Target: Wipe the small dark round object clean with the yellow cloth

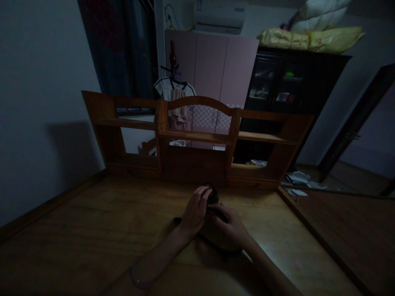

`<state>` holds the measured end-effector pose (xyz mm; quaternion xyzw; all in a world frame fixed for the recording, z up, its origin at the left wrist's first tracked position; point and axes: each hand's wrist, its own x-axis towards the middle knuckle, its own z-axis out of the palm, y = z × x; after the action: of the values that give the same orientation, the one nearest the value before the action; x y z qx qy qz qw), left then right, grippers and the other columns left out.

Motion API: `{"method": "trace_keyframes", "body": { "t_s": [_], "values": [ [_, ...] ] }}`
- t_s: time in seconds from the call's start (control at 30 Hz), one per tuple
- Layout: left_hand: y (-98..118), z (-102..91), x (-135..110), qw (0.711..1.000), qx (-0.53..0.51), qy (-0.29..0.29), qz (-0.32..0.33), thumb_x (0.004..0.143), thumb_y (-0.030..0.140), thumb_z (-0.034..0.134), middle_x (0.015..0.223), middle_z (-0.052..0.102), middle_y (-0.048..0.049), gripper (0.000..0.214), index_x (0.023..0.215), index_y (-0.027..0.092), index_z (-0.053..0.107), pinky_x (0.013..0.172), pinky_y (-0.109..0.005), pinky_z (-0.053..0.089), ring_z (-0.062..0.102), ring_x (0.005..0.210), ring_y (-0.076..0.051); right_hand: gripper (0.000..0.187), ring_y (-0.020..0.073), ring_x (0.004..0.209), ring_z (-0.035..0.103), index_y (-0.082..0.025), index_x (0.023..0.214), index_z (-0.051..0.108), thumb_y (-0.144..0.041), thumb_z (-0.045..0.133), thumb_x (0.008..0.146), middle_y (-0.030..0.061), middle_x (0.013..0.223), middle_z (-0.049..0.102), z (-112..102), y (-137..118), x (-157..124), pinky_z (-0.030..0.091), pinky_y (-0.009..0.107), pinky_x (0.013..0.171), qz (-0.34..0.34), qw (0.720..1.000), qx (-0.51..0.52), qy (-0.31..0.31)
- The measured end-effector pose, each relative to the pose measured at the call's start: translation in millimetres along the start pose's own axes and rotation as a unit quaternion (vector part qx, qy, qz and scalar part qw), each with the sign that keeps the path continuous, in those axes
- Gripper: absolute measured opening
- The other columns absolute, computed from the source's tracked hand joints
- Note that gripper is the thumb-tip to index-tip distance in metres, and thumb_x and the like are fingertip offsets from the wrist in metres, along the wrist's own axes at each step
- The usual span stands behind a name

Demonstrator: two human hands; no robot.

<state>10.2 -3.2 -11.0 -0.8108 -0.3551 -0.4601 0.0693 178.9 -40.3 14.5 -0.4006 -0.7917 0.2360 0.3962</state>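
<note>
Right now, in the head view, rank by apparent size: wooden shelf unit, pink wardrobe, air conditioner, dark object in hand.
1. wooden shelf unit, nearer the camera
2. pink wardrobe
3. air conditioner
4. dark object, partly under the left hand

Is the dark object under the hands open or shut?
Cannot tell: left hand and right hand cover most of the dark object; the picture is dim.

Legible text: none found, frame too dim and soft.
Air conditioner (219,15) at 12 o'clock carries a small sticker at its upper left corner, characters unresolved. Yellow bundles (308,40) on the dark cabinet (286,86) at 1 o'clock show red marks, not readable as letters or numbers. Dark object (212,197) at 6 o'clock on the worktop (92,230): no marking can be made out.
</note>
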Motion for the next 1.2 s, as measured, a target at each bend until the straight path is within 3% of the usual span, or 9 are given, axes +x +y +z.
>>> {"method": "trace_keyframes", "body": {
  "t_s": [0.17,0.27,0.43,0.57,0.67,0.93,1.2],
  "values": [
    [2.5,0.4,0.9,1.0,0.005,0.003,-0.008,0.084,0.004,0.043,0.136,0.037,-0.0147,0.061,0.141,0.018,0.026,0.107,-0.048,0.036,0.032,0.132,-0.025,0.049,0.0244,0.109,0.059,-0.024,0.12,0.059,-0.01,0.052,0.074,0.0042,0.119,0.064,-2.3,16.5,0.8,0.045,0.045,0.096,0.012,0.995,0.09,-0.038],
    [2.0,1.0,0.1,1.0,0.0,-0.005,-0.005,0.083,0.005,0.044,0.137,0.036,-0.0147,0.062,0.141,0.019,0.026,0.107,-0.049,0.036,0.031,0.132,-0.026,0.051,0.0246,0.111,0.058,-0.023,0.122,0.058,-0.008,0.05,0.074,0.005,0.122,0.063,-5.7,20.4,1.8,0.045,0.045,0.097,-0.004,0.994,0.085,-0.065],
    [-1.8,4.5,0.5,1.0,-0.016,-0.021,-0.002,0.074,0.0,0.047,0.134,0.038,-0.0143,0.069,0.138,0.018,0.029,0.106,-0.049,0.037,0.035,0.129,-0.027,0.057,0.0234,0.121,0.049,-0.024,0.132,0.049,-0.007,0.048,0.077,0.0056,0.136,0.051,-8.5,12.5,1.2,0.04,0.043,0.102,-0.071,0.989,-0.099,-0.082],
    [-3.8,4.7,4.1,0.999,-0.022,-0.039,-0.01,0.065,0.0,0.054,0.134,0.037,-0.0137,0.078,0.137,0.017,0.03,0.107,-0.047,0.036,0.035,0.128,-0.028,0.063,0.0272,0.115,0.049,-0.024,0.141,0.036,-0.01,0.048,0.081,0.0047,0.144,0.041,-5.4,5.0,-0.3,0.04,0.046,0.098,-0.06,0.951,-0.297,-0.056],
    [-6.2,3.3,4.0,0.999,-0.021,-0.035,-0.022,0.064,0.0,0.054,0.135,0.037,-0.0136,0.079,0.137,0.018,0.03,0.106,-0.048,0.036,0.034,0.128,-0.029,0.068,0.0267,0.108,0.052,-0.026,0.143,0.031,-0.008,0.047,0.079,0.0032,0.145,0.04,-1.1,4.0,-1.5,0.041,0.045,0.095,-0.047,0.939,-0.334,-0.073],
    [-9.6,4.4,-1.4,0.999,0.003,-0.032,-0.006,0.071,-0.006,0.04,0.134,0.038,-0.0137,0.073,0.138,0.019,0.029,0.104,-0.049,0.039,0.036,0.129,-0.027,0.076,0.0209,0.126,0.043,-0.024,0.137,0.041,-0.003,0.046,0.065,0.0034,0.143,0.042,-0.6,3.1,-0.7,0.034,0.037,0.107,-0.054,0.982,-0.141,-0.11],
    [-6.7,4.9,-1.2,0.999,0.023,-0.026,-0.02,0.084,0.002,0.042,0.135,0.037,-0.0137,0.058,0.138,0.017,0.03,0.107,-0.045,0.037,0.034,0.129,-0.025,0.071,0.0238,0.126,0.043,-0.023,0.131,0.048,-0.005,0.048,0.063,0.0057,0.137,0.049,-2.3,11.1,2.2,0.03,0.043,0.108,-0.041,0.99,0.062,-0.117]
  ]
}}
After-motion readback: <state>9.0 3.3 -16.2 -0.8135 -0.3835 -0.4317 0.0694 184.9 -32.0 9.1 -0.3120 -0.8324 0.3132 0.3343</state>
